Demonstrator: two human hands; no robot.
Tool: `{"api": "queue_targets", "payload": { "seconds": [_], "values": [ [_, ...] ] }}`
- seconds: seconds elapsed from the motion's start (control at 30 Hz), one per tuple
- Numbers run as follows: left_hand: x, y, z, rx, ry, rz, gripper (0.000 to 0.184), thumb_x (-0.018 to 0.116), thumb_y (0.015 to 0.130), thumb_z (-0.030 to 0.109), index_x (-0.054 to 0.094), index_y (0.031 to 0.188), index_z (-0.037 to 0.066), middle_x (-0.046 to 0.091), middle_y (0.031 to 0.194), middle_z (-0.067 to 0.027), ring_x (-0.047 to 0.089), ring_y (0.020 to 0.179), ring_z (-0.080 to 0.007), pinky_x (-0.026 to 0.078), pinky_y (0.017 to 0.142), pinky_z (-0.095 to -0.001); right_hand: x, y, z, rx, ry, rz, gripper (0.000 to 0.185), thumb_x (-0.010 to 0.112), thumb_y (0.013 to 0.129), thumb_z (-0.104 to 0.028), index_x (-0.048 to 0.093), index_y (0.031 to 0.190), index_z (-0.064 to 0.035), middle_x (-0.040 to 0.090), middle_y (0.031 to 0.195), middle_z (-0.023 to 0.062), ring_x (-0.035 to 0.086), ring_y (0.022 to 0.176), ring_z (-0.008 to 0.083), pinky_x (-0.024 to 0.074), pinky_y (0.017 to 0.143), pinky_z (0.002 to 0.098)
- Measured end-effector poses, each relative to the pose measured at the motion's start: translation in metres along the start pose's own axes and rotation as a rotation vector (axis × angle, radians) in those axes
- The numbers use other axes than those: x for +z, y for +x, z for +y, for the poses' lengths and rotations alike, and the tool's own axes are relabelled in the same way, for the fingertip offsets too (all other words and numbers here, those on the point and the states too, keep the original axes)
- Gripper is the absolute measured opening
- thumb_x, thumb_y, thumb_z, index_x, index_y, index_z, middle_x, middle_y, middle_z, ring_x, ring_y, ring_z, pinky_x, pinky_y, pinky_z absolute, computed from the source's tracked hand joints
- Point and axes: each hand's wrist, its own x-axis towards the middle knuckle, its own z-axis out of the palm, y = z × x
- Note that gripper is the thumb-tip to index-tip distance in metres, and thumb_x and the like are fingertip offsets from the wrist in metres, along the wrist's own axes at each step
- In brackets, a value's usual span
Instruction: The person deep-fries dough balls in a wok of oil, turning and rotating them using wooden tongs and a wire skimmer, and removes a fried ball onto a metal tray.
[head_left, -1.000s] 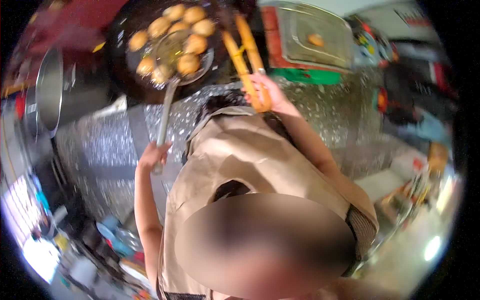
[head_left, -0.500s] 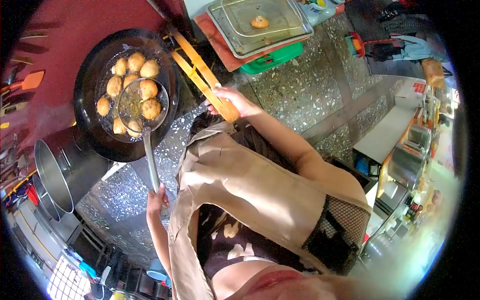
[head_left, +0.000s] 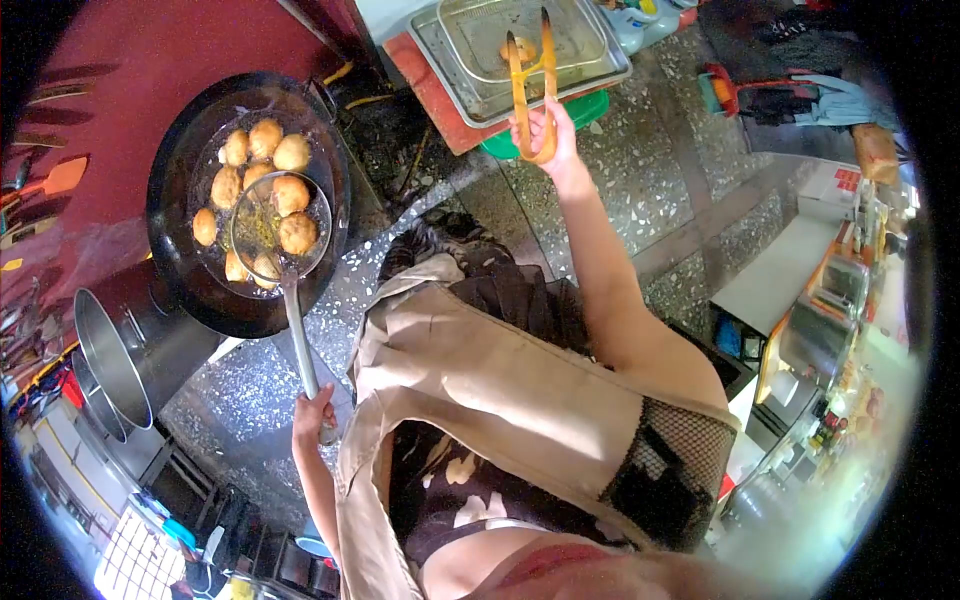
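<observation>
My left hand (head_left: 315, 412) is closed round the handle of a metal strainer (head_left: 303, 340). The strainer's round head lies in the oil of a black wok (head_left: 172, 240), with browned balls (head_left: 290, 152) in and around it. Orange tongs (head_left: 548, 90) are held in my right hand (head_left: 545, 135) over a metal tray (head_left: 462, 92). Their dark tips are apart, on either side of a single browned piece (head_left: 517, 50) in the wire basket (head_left: 480, 68) on the tray. Whether the tips touch that piece I cannot tell.
Large metal pots (head_left: 112, 350) stand beside the wok. Under the tray are a red board (head_left: 412, 62) and a green container (head_left: 590, 108). A white counter (head_left: 775, 275) and a cardboard box (head_left: 875, 153) are at the right. An orange spatula (head_left: 68, 175) hangs on the red wall.
My right hand has moved with the tongs away from beside the wok to over the tray. The strainer stays in the wok, in my left hand.
</observation>
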Motion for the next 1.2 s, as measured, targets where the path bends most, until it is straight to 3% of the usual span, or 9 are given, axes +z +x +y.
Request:
{"api": "queue_targets", "payload": {
  "seconds": [0.27, 0.47, 0.53, 0.6, 0.63, 0.73, 0.97, 1.2],
  "values": [
    [0.000, 0.004, 0.001, -0.031, 0.060, 0.058, 0.028, 0.065, 0.076, 0.026, 0.049, 0.065, 0.006, 0.045, 0.048, -0.0022, 0.045, 0.036, -0.0126, 0.039, 0.033, -0.0279, -0.015, 0.063, -0.009, 0.152, 0.051, -0.032, 0.066, 0.063, 0.068, -0.048, 0.047, 0.095, 0.0099, 0.054, 0.082, 0.0190, 0.056, 0.071, 0.0272, 0.0502, 0.061, 0.0347],
    [0.004, -0.004, 0.009, 0.000, 0.053, 0.058, 0.030, 0.065, 0.075, 0.026, 0.048, 0.061, 0.005, 0.045, 0.047, -0.0027, 0.045, 0.035, -0.0134, 0.040, 0.033, -0.0285, -0.024, 0.024, -0.003, 0.140, 0.094, 0.071, 0.066, 0.063, 0.070, -0.048, 0.047, 0.095, 0.0100, 0.054, 0.080, 0.0165, 0.056, 0.071, 0.0264, 0.0501, 0.061, 0.0339],
    [0.004, -0.002, 0.007, -0.008, 0.069, 0.061, 0.030, 0.064, 0.076, 0.026, 0.048, 0.061, 0.005, 0.045, 0.047, -0.0028, 0.045, 0.035, -0.0135, 0.040, 0.033, -0.0284, -0.033, 0.011, 0.002, 0.152, 0.103, 0.083, 0.060, 0.064, 0.070, -0.047, 0.048, 0.095, 0.0050, 0.054, 0.076, 0.0131, 0.056, 0.066, 0.0228, 0.0496, 0.058, 0.0327],
    [0.003, 0.000, 0.005, -0.009, 0.086, 0.070, 0.030, 0.064, 0.076, 0.026, 0.049, 0.062, 0.005, 0.045, 0.047, -0.0029, 0.045, 0.036, -0.0136, 0.040, 0.034, -0.0284, -0.040, 0.002, 0.003, 0.030, -0.194, 0.074, 0.052, 0.065, 0.070, -0.045, 0.049, 0.094, -0.0018, 0.054, 0.070, 0.0100, 0.055, 0.059, 0.0192, 0.0486, 0.054, 0.0310],
    [0.003, 0.001, 0.004, -0.017, 0.052, 0.062, 0.029, 0.063, 0.076, 0.026, 0.049, 0.062, 0.005, 0.045, 0.047, -0.0028, 0.046, 0.036, -0.0135, 0.040, 0.034, -0.0283, -0.041, 0.003, 0.004, 0.006, -0.289, 0.223, 0.046, 0.066, 0.070, -0.044, 0.049, 0.093, -0.0082, 0.053, 0.066, 0.0079, 0.054, 0.053, 0.0173, 0.0467, 0.049, 0.0293],
    [0.004, 0.002, 0.002, -0.018, 0.023, 0.059, 0.029, 0.063, 0.076, 0.027, 0.050, 0.062, 0.005, 0.045, 0.047, -0.0026, 0.046, 0.037, -0.0133, 0.040, 0.035, -0.0282, -0.038, -0.005, -0.005, 0.023, -0.289, 0.247, 0.045, 0.065, 0.071, -0.044, 0.048, 0.095, -0.0105, 0.053, 0.066, 0.0074, 0.053, 0.053, 0.0173, 0.0460, 0.048, 0.0291],
    [0.003, 0.009, -0.003, 0.016, 0.007, 0.052, 0.029, 0.064, 0.076, 0.027, 0.050, 0.062, 0.006, 0.045, 0.048, -0.0019, 0.046, 0.037, -0.0131, 0.039, 0.035, -0.0278, -0.027, -0.017, -0.015, -0.081, -0.122, 0.123, 0.040, 0.062, 0.074, -0.043, 0.047, 0.094, -0.0123, 0.052, 0.066, 0.0053, 0.054, 0.056, 0.0169, 0.0458, 0.051, 0.0288],
    [0.006, 0.001, 0.000, 0.012, -0.005, 0.075, 0.028, 0.064, 0.076, 0.026, 0.048, 0.064, 0.007, 0.044, 0.047, -0.0012, 0.045, 0.036, -0.0128, 0.039, 0.034, -0.0279, -0.034, -0.003, -0.015, -0.040, 0.064, 0.062, 0.035, 0.057, 0.078, -0.042, 0.047, 0.091, -0.0108, 0.053, 0.068, 0.0058, 0.055, 0.062, 0.0176, 0.0458, 0.054, 0.0297]
  ]
}}
